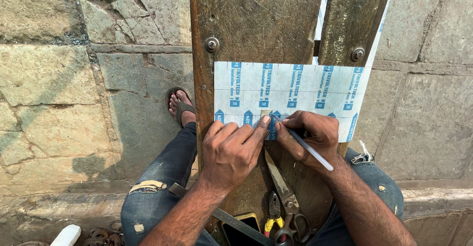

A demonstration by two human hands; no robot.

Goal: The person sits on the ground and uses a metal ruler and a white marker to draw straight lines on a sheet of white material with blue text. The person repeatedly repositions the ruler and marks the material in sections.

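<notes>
Scissors (288, 211) and yellow-handled pliers (273, 217) lie nearest, at the bottom edge of the wooden bench (256, 24), beside a dark phone (241, 229) and a metal ruler (221, 217) that crosses the left forearm. None of these sits in a container; they rest loose on the plank between the person's knees. Just beyond them, the left hand (231, 150) lies flat on the bench, its fingers pressed together, the forefinger tip holding a small tan piece (266, 113) against the lower edge of a white sheet with blue print (290, 91). Touching it from the right, the right hand (310, 135) pinches a white pen (308, 147), whose tip meets the sheet beside that piece. This sheet spans both planks and overhangs the bench's right edge. Two bolts (212, 44) sit above it. Bare wood lies open above the sheet; stone paving (59, 103) flanks both sides, a sandalled foot (181, 105) to the left.
</notes>
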